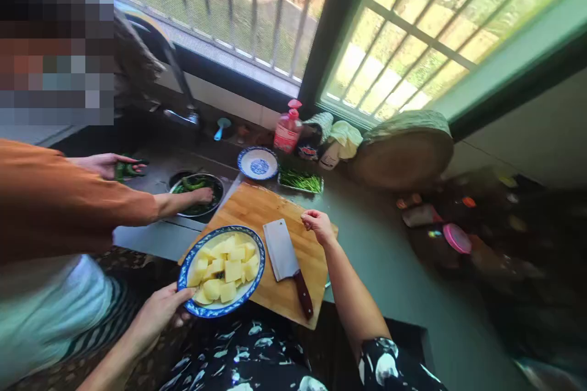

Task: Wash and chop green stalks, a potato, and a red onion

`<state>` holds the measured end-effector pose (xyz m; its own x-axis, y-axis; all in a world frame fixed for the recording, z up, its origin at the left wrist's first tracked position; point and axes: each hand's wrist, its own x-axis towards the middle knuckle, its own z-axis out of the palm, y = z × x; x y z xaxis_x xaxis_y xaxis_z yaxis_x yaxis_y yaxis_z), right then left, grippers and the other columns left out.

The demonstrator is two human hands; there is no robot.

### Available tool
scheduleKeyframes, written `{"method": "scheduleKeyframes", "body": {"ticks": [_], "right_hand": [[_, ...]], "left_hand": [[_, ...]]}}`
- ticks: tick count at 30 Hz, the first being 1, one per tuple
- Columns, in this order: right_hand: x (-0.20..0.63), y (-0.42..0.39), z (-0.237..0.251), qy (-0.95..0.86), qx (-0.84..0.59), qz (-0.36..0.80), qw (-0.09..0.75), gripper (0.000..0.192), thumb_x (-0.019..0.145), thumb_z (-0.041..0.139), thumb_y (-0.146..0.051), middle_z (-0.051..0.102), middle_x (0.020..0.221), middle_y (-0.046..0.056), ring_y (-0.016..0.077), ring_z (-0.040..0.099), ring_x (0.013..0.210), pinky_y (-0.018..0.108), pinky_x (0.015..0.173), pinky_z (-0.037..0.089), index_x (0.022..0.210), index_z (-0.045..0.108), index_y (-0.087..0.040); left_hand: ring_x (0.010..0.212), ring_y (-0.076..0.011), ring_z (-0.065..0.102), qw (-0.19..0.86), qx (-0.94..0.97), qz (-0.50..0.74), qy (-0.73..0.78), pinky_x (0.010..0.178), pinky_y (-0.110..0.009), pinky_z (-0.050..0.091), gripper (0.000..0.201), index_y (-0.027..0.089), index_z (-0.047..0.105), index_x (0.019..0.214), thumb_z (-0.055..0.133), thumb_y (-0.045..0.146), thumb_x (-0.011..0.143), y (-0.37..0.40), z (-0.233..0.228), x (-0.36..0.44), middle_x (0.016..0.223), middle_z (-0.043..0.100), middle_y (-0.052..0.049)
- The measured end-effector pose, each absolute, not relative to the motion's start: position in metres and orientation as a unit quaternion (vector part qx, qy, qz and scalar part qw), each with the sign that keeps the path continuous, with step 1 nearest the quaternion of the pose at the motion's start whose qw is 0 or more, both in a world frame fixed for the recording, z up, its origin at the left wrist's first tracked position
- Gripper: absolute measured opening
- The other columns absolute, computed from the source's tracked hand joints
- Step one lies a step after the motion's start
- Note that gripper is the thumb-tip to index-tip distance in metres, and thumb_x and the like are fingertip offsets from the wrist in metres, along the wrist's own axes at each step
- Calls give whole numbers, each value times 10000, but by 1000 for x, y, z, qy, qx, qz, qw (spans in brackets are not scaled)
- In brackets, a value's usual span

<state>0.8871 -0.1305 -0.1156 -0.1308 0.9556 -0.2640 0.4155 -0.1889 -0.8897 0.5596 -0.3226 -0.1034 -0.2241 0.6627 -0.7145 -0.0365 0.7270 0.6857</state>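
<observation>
My left hand (166, 306) grips the near left rim of an oval white plate with a blue patterned border (260, 256). Pale yellow chunks (233, 270), which look like peeled potato, fill the plate, with a small dark bit (220, 275) among them. The plate is held over the near left corner of a wooden cutting board (247, 211). On the board lies a cleaver (282, 250), its dark handle towards me. Over the board's right side, my right hand (318, 225) is closed with its fingers curled; what they may hold is hidden.
At left, a co-worker's hand (202, 195) reaches into a pot (220, 186) of green vegetables in the sink; the other holds green peppers (128, 169). Behind the board are a small plate (245, 157), a tray of chopped greens (300, 180), a pink pump bottle (288, 131) and a round wooden block (403, 156).
</observation>
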Motion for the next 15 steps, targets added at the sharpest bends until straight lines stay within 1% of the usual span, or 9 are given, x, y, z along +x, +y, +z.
{"method": "scheduleKeyframes", "body": {"ticks": [3,5,7,8,10,12,13,14,15], "right_hand": [[813,-97,-77,-575,-449,591,344,247,708,647,-384,581,605,-6,88,504,506,219,520,432,771,621,-147],[751,-70,-66,-610,-412,583,345,239,733,632,-380,594,620,-2,99,533,529,228,544,455,798,626,-151],[684,-42,-70,-658,-413,529,341,239,790,568,-365,625,688,18,118,572,592,243,590,483,868,633,-149],[652,-30,-77,-690,-419,489,331,237,817,532,-332,648,765,36,130,598,661,255,643,497,927,634,-149],[596,-8,-97,-756,-436,401,278,286,823,496,-203,655,1014,78,156,617,871,283,796,490,1081,610,-159],[557,7,-119,-791,-463,342,209,477,765,496,-66,546,1271,110,178,561,1074,304,923,436,1226,543,-177],[544,12,-128,-790,-477,338,183,552,735,495,-23,491,1339,117,186,525,1139,308,959,410,1263,518,-182],[537,15,-136,-781,-492,347,169,571,720,494,-3,479,1352,122,192,506,1169,308,975,397,1262,522,-178],[533,17,-142,-768,-502,364,163,528,723,495,-7,514,1318,122,194,508,1169,304,975,397,1222,558,-169]], "left_hand": [[378,-137,482,593,205,324,708,348,-222,356,350,173,569,601,658,489,479,-338,-115,545,427,542,0],[363,-146,482,581,198,336,714,338,-231,351,341,191,571,598,648,506,491,-347,-125,536,417,544,-2],[345,-170,488,581,188,339,716,325,-259,360,335,225,554,562,637,534,461,-355,-136,528,400,546,-6],[334,-185,490,582,181,340,716,317,-278,365,338,244,542,543,627,553,435,-357,-141,524,393,546,-5],[329,-215,505,586,174,338,716,311,-313,386,337,275,523,512,610,575,386,-361,-151,515,385,547,-2],[326,-233,518,590,167,330,718,307,-326,396,336,285,503,476,603,579,348,-362,-158,507,377,543,-12],[328,-235,524,590,165,331,718,308,-323,398,336,284,499,465,605,578,343,-362,-161,503,385,548,-24],[334,-234,532,590,166,335,716,312,-318,402,334,279,505,463,610,576,352,-362,-162,498,405,562,-39],[341,-230,538,586,169,344,714,315,-310,404,332,274,520,473,612,578,378,-361,-162,495,429,576,-55]]}}
